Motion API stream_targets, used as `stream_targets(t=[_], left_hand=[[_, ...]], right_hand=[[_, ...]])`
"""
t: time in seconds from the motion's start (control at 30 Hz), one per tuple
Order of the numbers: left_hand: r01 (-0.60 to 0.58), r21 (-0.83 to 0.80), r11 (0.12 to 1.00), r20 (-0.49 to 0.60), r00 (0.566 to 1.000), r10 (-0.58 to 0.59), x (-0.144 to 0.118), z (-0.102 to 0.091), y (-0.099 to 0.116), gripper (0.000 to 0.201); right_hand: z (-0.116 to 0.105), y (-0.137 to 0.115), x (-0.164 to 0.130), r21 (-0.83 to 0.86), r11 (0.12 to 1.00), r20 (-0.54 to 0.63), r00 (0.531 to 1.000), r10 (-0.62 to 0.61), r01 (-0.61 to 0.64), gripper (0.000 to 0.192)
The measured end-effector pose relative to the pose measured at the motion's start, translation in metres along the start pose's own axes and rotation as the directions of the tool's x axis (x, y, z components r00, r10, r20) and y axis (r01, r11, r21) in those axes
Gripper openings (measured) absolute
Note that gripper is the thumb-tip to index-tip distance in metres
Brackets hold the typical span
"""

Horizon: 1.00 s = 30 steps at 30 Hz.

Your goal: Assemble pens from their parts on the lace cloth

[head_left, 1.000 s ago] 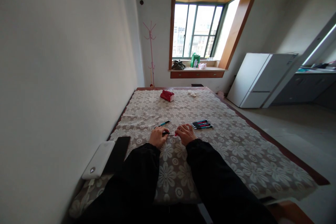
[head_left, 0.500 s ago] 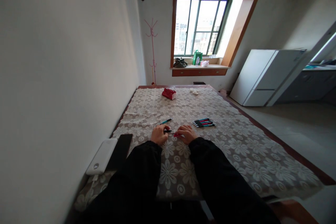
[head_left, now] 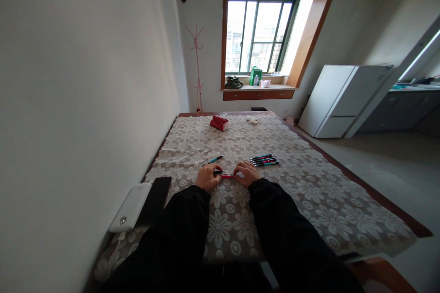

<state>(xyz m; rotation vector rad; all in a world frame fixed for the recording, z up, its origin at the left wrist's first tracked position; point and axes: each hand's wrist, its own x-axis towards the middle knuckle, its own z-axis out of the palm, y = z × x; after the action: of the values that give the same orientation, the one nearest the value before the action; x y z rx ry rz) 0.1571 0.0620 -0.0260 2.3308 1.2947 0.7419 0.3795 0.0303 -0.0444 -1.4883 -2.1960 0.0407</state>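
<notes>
A pen with a pink-red barrel [head_left: 227,176] lies level between my two hands, just above or on the patterned tablecloth [head_left: 235,226]. My left hand [head_left: 207,177] is closed on its black end. The fingertips of my right hand [head_left: 247,173] pinch the other end of the pink part, and that end is mostly hidden. Just beyond my left hand lies a blue and black pen [head_left: 216,159]. Several pens [head_left: 264,160] with blue, red and black parts lie side by side beyond my right hand.
A white power bank [head_left: 130,207] with a cable and a dark phone-like slab [head_left: 155,199] lie at the left by the wall. Farther back are a red tissue pack [head_left: 219,123] and a crumpled whitish item [head_left: 252,120]. A white fridge [head_left: 338,100] stands beyond the table.
The pink barrel has moved left to meet the black part in my left hand, covering the thin pale piece that showed between them. The view has shifted slightly.
</notes>
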Motion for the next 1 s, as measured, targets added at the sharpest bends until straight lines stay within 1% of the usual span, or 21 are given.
stream_targets(t=[0.1, 0.23, 0.33, 0.47, 0.67, 0.83, 1.0], left_hand=[[-0.02, -0.006, 1.0, 0.006, 1.0, 0.02, 0.0, -0.001, 0.0, 0.031], [-0.01, -0.003, 1.0, 0.016, 1.0, 0.01, 0.0, -0.001, -0.001, 0.035], [-0.014, -0.009, 1.0, 0.003, 1.0, 0.014, 0.0, 0.001, -0.003, 0.034], [-0.027, -0.018, 0.999, -0.014, 1.0, 0.026, 0.001, 0.003, -0.005, 0.034], [0.006, -0.028, 1.0, -0.04, 0.999, -0.007, 0.001, 0.002, -0.007, 0.033], [0.083, -0.007, 0.996, -0.068, 0.994, -0.084, 0.002, 0.001, -0.008, 0.029], [0.109, 0.018, 0.994, -0.058, 0.992, -0.108, 0.002, 0.002, -0.008, 0.031]], right_hand=[[-0.001, -0.001, 0.0, -0.009, 1.0, -0.013, 1.0, 0.002, -0.002, 0.007], [-0.001, 0.0, 0.0, -0.034, 0.999, -0.029, 0.999, 0.031, -0.032, 0.008], [0.0, 0.002, 0.0, -0.047, 0.998, -0.041, 0.998, 0.047, -0.049, 0.008], [0.0, 0.007, 0.0, -0.028, 0.998, -0.042, 0.998, 0.051, -0.052, 0.009], [-0.005, 0.018, -0.003, 0.009, 0.993, -0.099, 0.988, 0.116, -0.116, 0.015], [-0.002, 0.015, -0.003, 0.017, 0.997, -0.049, 0.996, 0.074, -0.073, 0.009], [0.001, 0.012, -0.003, 0.042, 0.999, -0.054, 0.998, 0.017, -0.015, 0.007]])
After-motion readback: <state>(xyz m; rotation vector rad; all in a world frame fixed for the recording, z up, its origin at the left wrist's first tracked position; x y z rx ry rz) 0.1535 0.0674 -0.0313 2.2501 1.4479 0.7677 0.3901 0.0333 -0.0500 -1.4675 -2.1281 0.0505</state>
